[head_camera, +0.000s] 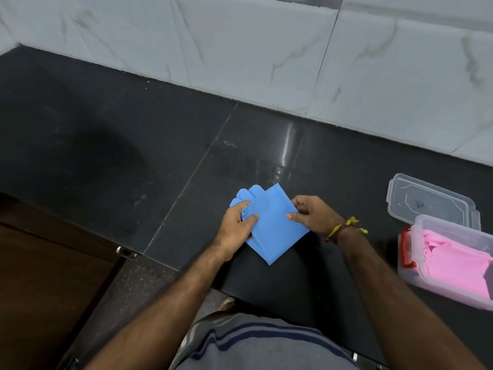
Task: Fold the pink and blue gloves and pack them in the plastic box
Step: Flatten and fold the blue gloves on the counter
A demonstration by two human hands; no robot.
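Note:
A blue glove (272, 225) lies folded on the dark stone counter (160, 161), its fingertips poking out at the upper left. My left hand (236, 228) pinches a bunched part of the glove at its left edge. My right hand (313, 213) holds the glove's right edge between thumb and fingers. At the right edge stands the clear plastic box (426, 252), with folded pink gloves (453, 263) lying inside it.
The box's clear lid (429, 201) lies flat on the counter just behind the box. A red clip (406, 249) shows on the box's left side. A white marble-tiled wall (266, 49) backs the counter. A brown wooden cabinet (48, 276) sits lower left.

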